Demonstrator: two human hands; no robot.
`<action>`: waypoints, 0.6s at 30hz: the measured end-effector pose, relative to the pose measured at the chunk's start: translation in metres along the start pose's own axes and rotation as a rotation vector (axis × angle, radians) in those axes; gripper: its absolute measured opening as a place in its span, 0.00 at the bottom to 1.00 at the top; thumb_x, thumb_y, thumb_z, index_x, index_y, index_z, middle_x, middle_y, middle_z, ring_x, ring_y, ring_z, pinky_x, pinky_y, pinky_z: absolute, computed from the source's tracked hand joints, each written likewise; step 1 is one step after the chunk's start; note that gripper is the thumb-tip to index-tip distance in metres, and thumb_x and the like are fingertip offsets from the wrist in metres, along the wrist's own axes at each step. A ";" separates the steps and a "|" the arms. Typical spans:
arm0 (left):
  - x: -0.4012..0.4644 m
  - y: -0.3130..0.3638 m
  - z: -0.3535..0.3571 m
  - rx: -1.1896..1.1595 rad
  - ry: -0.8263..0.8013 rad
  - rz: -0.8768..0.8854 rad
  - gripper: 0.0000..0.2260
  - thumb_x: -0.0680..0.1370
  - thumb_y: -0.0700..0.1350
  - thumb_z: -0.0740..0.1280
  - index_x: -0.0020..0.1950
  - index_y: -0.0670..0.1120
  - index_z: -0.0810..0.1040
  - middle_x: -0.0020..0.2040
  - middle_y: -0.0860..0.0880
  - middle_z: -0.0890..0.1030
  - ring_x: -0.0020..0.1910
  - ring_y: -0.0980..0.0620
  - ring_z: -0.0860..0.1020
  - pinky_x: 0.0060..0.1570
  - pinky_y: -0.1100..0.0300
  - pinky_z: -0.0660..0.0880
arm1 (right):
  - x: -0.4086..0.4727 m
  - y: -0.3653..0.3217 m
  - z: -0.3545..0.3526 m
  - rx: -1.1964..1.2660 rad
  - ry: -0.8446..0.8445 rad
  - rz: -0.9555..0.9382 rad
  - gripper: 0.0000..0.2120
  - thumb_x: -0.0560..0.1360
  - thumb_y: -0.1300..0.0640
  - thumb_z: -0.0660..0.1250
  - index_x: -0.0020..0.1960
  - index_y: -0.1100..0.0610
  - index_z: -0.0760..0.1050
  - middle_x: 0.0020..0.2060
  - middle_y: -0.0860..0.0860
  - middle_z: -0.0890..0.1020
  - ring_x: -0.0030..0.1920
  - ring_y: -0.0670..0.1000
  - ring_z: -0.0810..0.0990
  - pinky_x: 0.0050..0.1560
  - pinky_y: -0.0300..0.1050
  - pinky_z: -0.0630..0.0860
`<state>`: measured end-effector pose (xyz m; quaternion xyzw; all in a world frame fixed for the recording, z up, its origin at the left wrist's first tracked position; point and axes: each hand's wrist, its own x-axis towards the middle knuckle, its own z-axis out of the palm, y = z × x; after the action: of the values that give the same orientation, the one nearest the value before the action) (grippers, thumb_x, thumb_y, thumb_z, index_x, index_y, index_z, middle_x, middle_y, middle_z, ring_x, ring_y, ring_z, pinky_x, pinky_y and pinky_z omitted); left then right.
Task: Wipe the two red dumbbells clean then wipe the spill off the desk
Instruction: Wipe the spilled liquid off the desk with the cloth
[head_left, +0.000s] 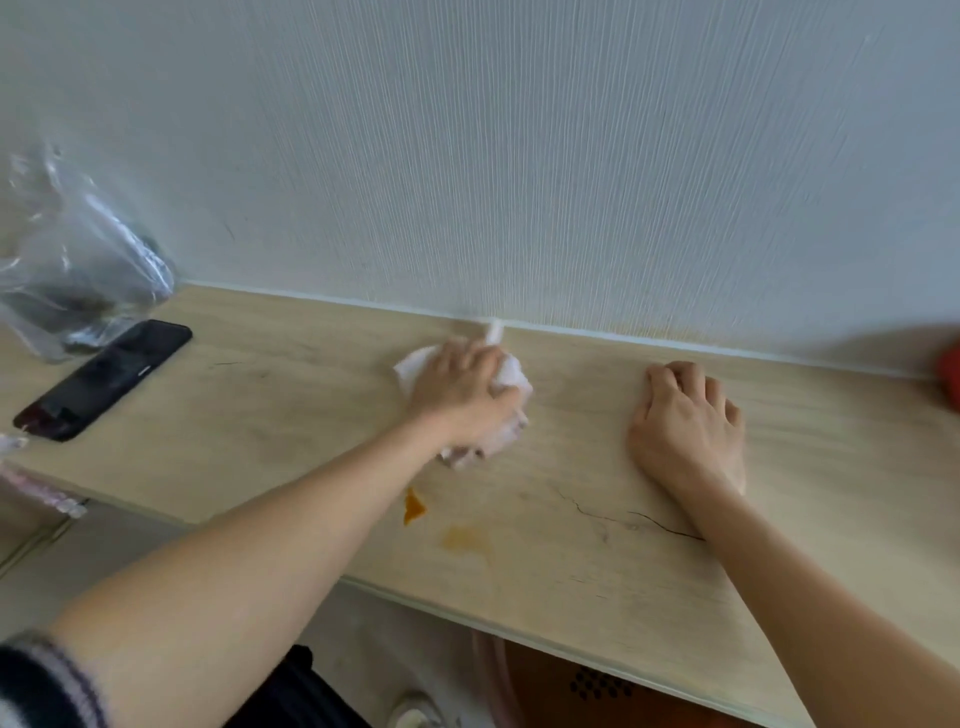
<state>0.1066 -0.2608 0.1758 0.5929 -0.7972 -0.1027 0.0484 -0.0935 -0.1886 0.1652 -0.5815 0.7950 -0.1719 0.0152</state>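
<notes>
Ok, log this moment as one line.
step: wiping desk | left hand: pressing tissue on desk | right hand: resting on desk, holds nothing | spill: orange, not wiped

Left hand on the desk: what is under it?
A crumpled white cloth sits under the left hand, pressed onto the wooden desk. Its edges stick out around the fingers. The desk beneath it is covered; orange spill shows nearer the person.

No words, labels, brand names or numbers to read anywhere. Dark, blank screen on the black phone at the left of the frame. Clear plastic bag in the upper left too blurry to show any print.
</notes>
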 end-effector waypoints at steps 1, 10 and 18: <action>-0.014 0.006 0.002 -0.015 -0.044 0.111 0.24 0.80 0.55 0.52 0.75 0.52 0.56 0.78 0.51 0.50 0.77 0.49 0.46 0.73 0.54 0.44 | 0.000 -0.001 -0.001 0.003 -0.005 0.003 0.17 0.77 0.56 0.51 0.64 0.54 0.68 0.65 0.51 0.67 0.65 0.55 0.64 0.66 0.51 0.58; -0.030 -0.114 -0.031 0.003 -0.015 -0.206 0.31 0.71 0.56 0.47 0.74 0.52 0.59 0.77 0.50 0.56 0.76 0.48 0.51 0.72 0.53 0.49 | 0.000 0.002 -0.001 0.014 0.004 0.003 0.17 0.76 0.57 0.54 0.62 0.55 0.70 0.63 0.54 0.69 0.64 0.57 0.65 0.64 0.52 0.59; -0.108 0.001 0.008 -0.034 -0.075 0.152 0.25 0.77 0.55 0.46 0.75 0.55 0.54 0.78 0.52 0.48 0.77 0.52 0.43 0.73 0.54 0.41 | 0.002 0.008 -0.010 0.334 -0.030 0.052 0.19 0.77 0.60 0.55 0.66 0.57 0.71 0.67 0.54 0.69 0.67 0.57 0.65 0.66 0.50 0.61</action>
<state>0.1358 -0.1563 0.1735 0.5256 -0.8393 -0.1342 0.0363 -0.1032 -0.1860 0.1724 -0.5528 0.7698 -0.2924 0.1278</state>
